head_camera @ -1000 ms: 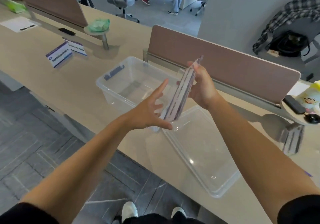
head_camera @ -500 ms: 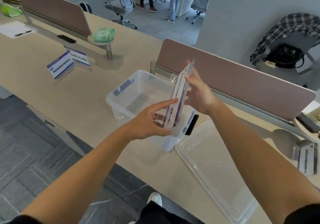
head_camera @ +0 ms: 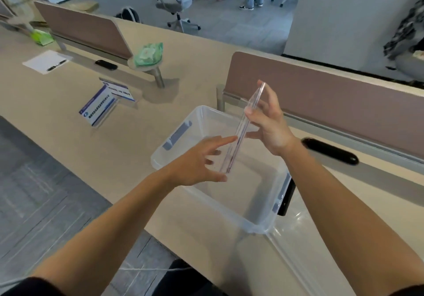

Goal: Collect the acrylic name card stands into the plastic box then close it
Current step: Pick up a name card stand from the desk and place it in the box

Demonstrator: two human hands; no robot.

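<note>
Hands first: our right hand (head_camera: 267,121) pinches a stand (head_camera: 243,128) seen edge-on, thumb on the near face and fingers behind it, holding it tilted over the open box (head_camera: 231,206). The stand's upper end rises past the right fingertips toward the divider (head_camera: 332,94), and its lower end dips inside the box mouth, above the bare floor of the box. Our left hand (head_camera: 197,165) is spread, fingers apart, just beside the stand's lower half; the index finger (head_camera: 226,139) reaches its edge and the thumb lies near its bottom end, though we cannot tell if they truly touch. The box sits on the counter (head_camera: 128,149) near its front edge, with its lid (head_camera: 298,256) lying flat on the counter to the right, touching the box corner. Two more stands (head_camera: 104,102) with printed cards rest on the counter well to the left, apart from both hands
</note>
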